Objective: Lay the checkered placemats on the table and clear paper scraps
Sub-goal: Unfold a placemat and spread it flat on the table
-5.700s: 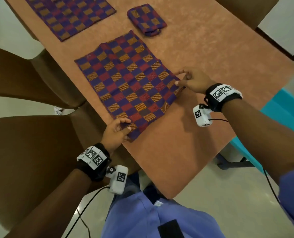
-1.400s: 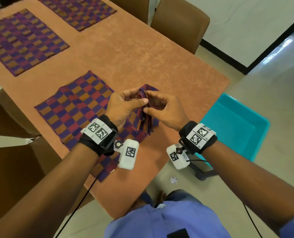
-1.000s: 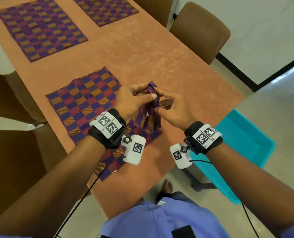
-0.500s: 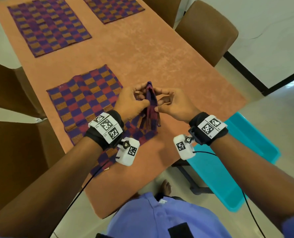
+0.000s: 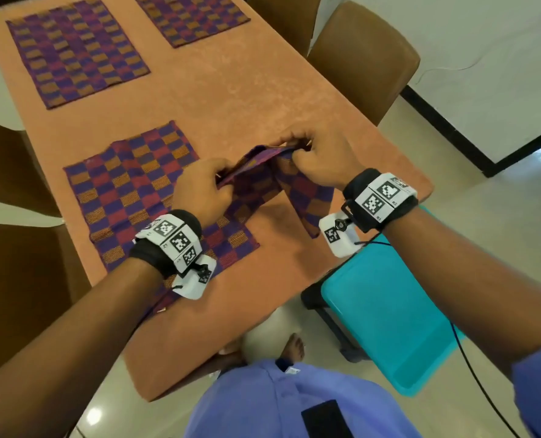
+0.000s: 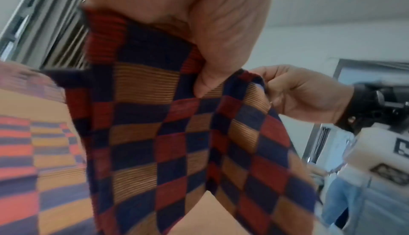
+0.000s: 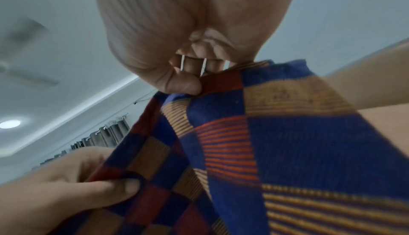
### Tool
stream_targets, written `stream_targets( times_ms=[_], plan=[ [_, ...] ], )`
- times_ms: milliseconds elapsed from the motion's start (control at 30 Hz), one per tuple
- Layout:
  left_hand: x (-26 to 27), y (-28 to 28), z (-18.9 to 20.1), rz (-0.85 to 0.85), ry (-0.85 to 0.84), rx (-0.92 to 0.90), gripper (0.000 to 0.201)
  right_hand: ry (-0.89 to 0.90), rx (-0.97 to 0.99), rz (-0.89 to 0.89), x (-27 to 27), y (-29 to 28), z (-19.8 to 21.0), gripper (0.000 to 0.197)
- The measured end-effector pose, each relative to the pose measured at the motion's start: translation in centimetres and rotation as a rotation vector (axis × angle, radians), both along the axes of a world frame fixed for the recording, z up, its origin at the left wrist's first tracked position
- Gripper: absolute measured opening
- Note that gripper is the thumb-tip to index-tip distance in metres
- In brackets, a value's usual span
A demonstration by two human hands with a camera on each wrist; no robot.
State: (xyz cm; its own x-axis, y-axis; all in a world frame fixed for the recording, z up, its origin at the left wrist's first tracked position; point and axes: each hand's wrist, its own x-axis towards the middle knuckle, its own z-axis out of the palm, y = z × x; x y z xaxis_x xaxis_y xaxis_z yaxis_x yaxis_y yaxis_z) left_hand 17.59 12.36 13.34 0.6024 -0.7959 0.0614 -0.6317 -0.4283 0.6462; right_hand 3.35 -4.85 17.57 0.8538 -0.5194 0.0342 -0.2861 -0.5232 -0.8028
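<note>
Both hands hold one checkered placemat in the air above the near right part of the orange table. My left hand pinches its left top edge, and my right hand pinches its right top edge. The cloth hangs down between them, half unfolded, in blue, red and orange squares. A spread placemat lies flat on the table under my left wrist. Two more flat placemats lie farther off, one at far left and one at far centre. No paper scraps show.
A turquoise bin stands on a dark frame at the table's near right corner. Brown chairs stand on the right and along the left side. A bare foot is on the tiled floor below the table edge.
The hands have drawn apart, opening the folded placemat from a narrow bundle into a hanging sheet. Earlier both hands were smoothing the near placemat flat while the folded one lay on the table.
</note>
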Motion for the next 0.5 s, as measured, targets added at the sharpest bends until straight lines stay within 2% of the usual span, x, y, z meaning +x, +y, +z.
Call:
stream_targets(
  times_ms=[133,200,300,400,500],
  plan=[
    [1.2,-0.6,0.6,0.000,-0.044,0.007,0.018,0.156,-0.262,0.108,-1.0,-4.4,1.1,0.045],
    [1.5,-1.6,1.3,-0.048,-0.039,-0.008,0.018,0.173,-0.357,0.170,-1.1,-6.8,1.4,0.046],
    [2.1,-3.5,2.2,-0.089,-0.029,-0.067,0.022,0.177,-0.411,0.216,-0.5,-9.7,1.1,0.036],
    [3.6,-5.9,2.6,-0.119,-0.014,-0.092,0.027,0.327,-0.515,0.277,1.5,-12.3,0.8,0.033],
    [6.1,-8.8,2.0,-0.148,-0.067,-0.061,0.036,0.455,-0.595,0.293,4.4,-15.1,0.5,0.041]
  ],
)
